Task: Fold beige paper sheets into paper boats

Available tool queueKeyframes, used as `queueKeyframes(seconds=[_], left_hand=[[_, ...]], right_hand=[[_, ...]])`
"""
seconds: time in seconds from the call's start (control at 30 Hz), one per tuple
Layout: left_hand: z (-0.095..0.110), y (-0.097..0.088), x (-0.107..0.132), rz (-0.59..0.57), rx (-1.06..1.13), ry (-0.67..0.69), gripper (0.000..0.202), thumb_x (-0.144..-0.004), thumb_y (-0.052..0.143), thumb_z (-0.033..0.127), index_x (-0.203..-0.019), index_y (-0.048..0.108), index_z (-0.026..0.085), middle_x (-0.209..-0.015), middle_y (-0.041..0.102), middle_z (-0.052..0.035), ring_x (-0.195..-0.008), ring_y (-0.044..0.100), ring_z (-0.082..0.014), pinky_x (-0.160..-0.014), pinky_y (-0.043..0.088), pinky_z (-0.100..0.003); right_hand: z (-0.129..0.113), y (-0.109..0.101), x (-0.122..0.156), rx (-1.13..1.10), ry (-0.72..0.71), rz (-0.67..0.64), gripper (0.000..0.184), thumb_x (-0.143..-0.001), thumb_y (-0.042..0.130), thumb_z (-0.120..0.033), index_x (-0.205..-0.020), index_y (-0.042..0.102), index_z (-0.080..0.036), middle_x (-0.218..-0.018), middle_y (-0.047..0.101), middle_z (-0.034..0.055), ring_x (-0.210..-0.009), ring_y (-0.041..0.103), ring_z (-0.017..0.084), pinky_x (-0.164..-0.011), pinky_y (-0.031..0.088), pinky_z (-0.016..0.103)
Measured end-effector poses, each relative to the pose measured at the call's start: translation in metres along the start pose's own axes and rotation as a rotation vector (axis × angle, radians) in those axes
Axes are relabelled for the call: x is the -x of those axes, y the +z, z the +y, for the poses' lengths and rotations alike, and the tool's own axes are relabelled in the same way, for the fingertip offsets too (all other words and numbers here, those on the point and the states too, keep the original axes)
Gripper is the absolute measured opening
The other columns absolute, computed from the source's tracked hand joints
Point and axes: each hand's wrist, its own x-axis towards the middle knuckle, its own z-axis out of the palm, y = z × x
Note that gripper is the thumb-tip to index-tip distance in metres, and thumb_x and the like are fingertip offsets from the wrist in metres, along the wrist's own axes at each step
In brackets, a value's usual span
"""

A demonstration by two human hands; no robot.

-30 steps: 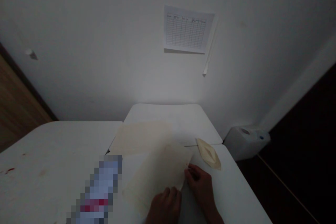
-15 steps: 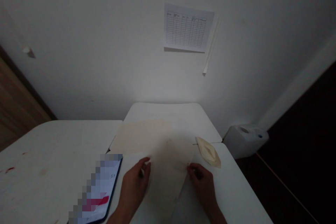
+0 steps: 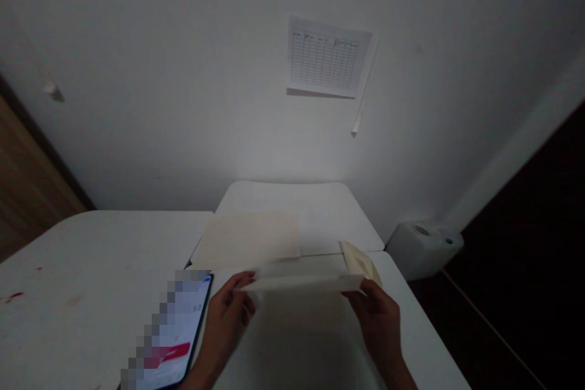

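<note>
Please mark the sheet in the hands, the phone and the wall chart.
Sheet (image 3: pixel 302 283): head view, on its upper strip, near the middle.
Phone (image 3: pixel 175 328): head view, middle of its partly pixelated screen.
Wall chart (image 3: pixel 325 60): head view, middle of its printed grid.

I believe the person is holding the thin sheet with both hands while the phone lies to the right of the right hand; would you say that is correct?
Not quite: the head view shows the phone to the left of the left hand, not beside the right hand. Both hands do hold the thin sheet.
</note>
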Motion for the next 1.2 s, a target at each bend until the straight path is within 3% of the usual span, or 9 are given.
queueKeyframes(seconds=[0.13, 0.3, 0.43, 0.57, 0.67, 0.9, 1.0, 1.07, 1.2], left_hand=[[0.004, -0.004, -0.004, -0.043, 0.085, -0.067, 0.047, -0.081, 0.056, 0.06, -0.099, 0.066, 0.017, -0.093, 0.073, -0.0087, -0.067, 0.064, -0.0177, -0.054, 0.049, -0.025], [0.006, -0.001, -0.002, -0.174, 0.106, -0.176, 0.049, -0.078, 0.059, 0.061, -0.1, 0.065, 0.017, -0.089, 0.073, -0.0081, -0.058, 0.058, -0.0138, -0.045, 0.042, -0.021], [-0.003, 0.005, 0.0, -0.191, 0.026, -0.145, 0.043, -0.073, 0.068, 0.053, -0.098, 0.065, 0.018, -0.082, 0.074, -0.006, -0.058, 0.059, -0.0142, -0.046, 0.041, -0.021], [-0.007, 0.01, 0.0, -0.208, -0.093, -0.051, 0.033, -0.072, 0.068, 0.047, -0.088, 0.067, 0.019, -0.081, 0.075, -0.0063, -0.069, 0.067, -0.0196, -0.06, 0.05, -0.026], [-0.007, 0.011, 0.001, -0.255, -0.136, 0.036, 0.022, -0.071, 0.065, 0.04, -0.082, 0.068, 0.021, -0.081, 0.076, -0.0056, -0.08, 0.07, -0.0232, -0.074, 0.054, -0.03], [-0.011, 0.013, 0.005, -0.242, -0.257, 0.113, 0.017, -0.074, 0.062, 0.036, -0.082, 0.07, 0.023, -0.084, 0.076, -0.0034, -0.078, 0.071, -0.022, -0.076, 0.056, -0.03], [-0.009, 0.014, 0.007, -0.205, -0.288, 0.136, 0.018, -0.073, 0.063, 0.038, -0.08, 0.071, 0.023, -0.083, 0.076, -0.0029, -0.078, 0.071, -0.022, -0.076, 0.056, -0.029], [-0.009, 0.014, 0.009, -0.173, -0.302, 0.141, 0.019, -0.073, 0.063, 0.04, -0.08, 0.071, 0.023, -0.082, 0.076, -0.0026, -0.077, 0.072, -0.022, -0.075, 0.057, -0.028], [-0.01, 0.014, 0.01, -0.129, -0.33, 0.174, 0.021, -0.075, 0.062, 0.042, -0.081, 0.071, 0.024, -0.083, 0.076, -0.0021, -0.076, 0.072, -0.0219, -0.074, 0.057, -0.028]], right_hand=[[-0.017, -0.011, 0.004, -0.165, -0.133, -0.09, 0.006, -0.077, 0.074, -0.025, -0.08, 0.069, -0.021, -0.092, 0.071, 0.0094, -0.093, 0.067, 0.025, -0.079, 0.055, 0.033], [-0.024, -0.019, 0.014, -0.181, -0.143, -0.145, 0.003, -0.081, 0.07, -0.023, -0.08, 0.068, -0.022, -0.09, 0.07, 0.0093, -0.092, 0.066, 0.024, -0.079, 0.054, 0.032], [-0.015, -0.024, 0.022, -0.147, -0.147, -0.189, 0.01, -0.082, 0.069, -0.03, -0.076, 0.068, -0.022, -0.083, 0.07, 0.0095, -0.083, 0.067, 0.023, -0.072, 0.055, 0.03], [0.003, -0.028, 0.035, -0.079, -0.032, -0.202, 0.019, -0.082, 0.066, -0.038, -0.074, 0.069, -0.022, -0.08, 0.07, 0.01, -0.079, 0.066, 0.023, -0.068, 0.054, 0.028], [0.017, -0.03, 0.045, -0.047, 0.076, -0.125, 0.027, -0.081, 0.065, -0.045, -0.071, 0.071, -0.021, -0.076, 0.068, 0.0091, -0.076, 0.065, 0.023, -0.068, 0.053, 0.028], [0.038, -0.034, 0.052, 0.005, 0.271, -0.16, 0.037, -0.076, 0.063, -0.057, -0.074, 0.072, -0.021, -0.083, 0.071, 0.0098, -0.078, 0.067, 0.024, -0.073, 0.051, 0.03], [0.043, -0.033, 0.051, -0.013, 0.308, -0.156, 0.043, -0.075, 0.062, -0.059, -0.093, 0.072, -0.021, -0.084, 0.071, 0.0099, -0.082, 0.067, 0.026, -0.074, 0.051, 0.032], [0.047, -0.031, 0.051, -0.033, 0.349, -0.149, 0.053, -0.075, 0.062, -0.059, -0.111, 0.065, -0.021, -0.086, 0.071, 0.0095, -0.072, 0.066, 0.023, -0.066, 0.051, 0.031], [0.054, -0.026, 0.055, 0.028, 0.391, -0.054, 0.065, -0.068, 0.071, -0.054, -0.123, 0.053, -0.024, -0.115, 0.064, 0.0131, -0.055, 0.059, 0.014, -0.056, 0.048, 0.029]])
